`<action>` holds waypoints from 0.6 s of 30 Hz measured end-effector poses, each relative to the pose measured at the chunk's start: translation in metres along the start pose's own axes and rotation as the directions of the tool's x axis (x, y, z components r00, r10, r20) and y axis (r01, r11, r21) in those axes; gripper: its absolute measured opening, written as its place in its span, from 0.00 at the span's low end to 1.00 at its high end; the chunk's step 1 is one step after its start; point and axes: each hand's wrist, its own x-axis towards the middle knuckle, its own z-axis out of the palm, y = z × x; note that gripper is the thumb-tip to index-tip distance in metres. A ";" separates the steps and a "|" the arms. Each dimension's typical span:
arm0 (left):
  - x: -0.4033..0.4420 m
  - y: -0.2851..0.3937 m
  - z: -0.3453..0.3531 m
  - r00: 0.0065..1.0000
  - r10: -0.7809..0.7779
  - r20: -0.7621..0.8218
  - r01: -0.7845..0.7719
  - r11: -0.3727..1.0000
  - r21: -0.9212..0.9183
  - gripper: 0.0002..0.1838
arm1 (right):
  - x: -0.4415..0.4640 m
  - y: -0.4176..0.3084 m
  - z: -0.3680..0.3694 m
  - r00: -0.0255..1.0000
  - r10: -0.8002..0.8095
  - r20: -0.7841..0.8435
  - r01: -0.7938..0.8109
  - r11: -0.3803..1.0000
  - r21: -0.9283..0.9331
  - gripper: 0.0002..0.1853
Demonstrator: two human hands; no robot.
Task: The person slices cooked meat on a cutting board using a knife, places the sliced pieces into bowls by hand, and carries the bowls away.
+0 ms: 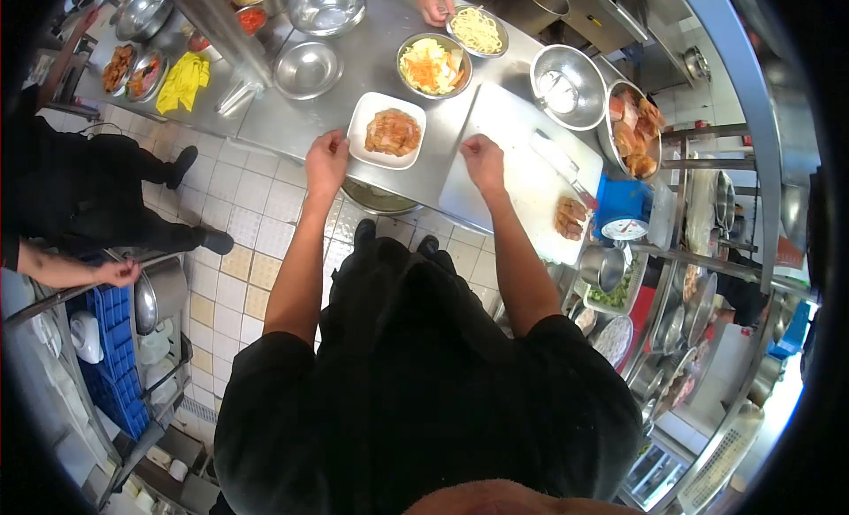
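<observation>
Beside the left rim of a white square bowl [355, 126] is my left hand [327, 159], its fingers curled in with nothing visible in them. Pieces of raw, sauced meat [393, 133] lie in that bowl. My right hand [483, 163] hovers over the left part of a white cutting board [522, 192], fingers drawn together and no object showing. A knife [555, 157] rests on the board, and a small portion of brownish meat [570, 218] sits at its right corner. Whether either hand touches a surface is hard to tell.
Behind the bowl stand a metal bowl of shredded vegetables [432, 65] and a bowl of noodles [478, 30], with another person's hand [434, 2] at the latter. A metal bowl [568, 86], meat pot [632, 130] and blue scale [623, 205] line the right. Another person [97, 179] stands left.
</observation>
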 end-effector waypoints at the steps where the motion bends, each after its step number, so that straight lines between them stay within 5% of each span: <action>1: 0.002 -0.003 -0.001 1.000 -0.014 0.011 0.014 1.000 -0.015 0.16 | -0.003 -0.022 0.007 0.997 -0.075 0.009 0.073 0.993 0.095 0.09; 5: 0.006 -0.021 0.001 0.993 -0.081 0.086 0.088 0.992 -0.091 0.15 | -0.002 -0.092 0.050 0.926 -0.324 0.195 0.276 0.932 0.236 0.09; 18: 0.014 -0.012 0.002 0.986 -0.073 0.147 0.090 0.989 -0.114 0.13 | 0.006 -0.120 0.067 0.879 -0.287 0.382 0.370 0.915 -0.163 0.06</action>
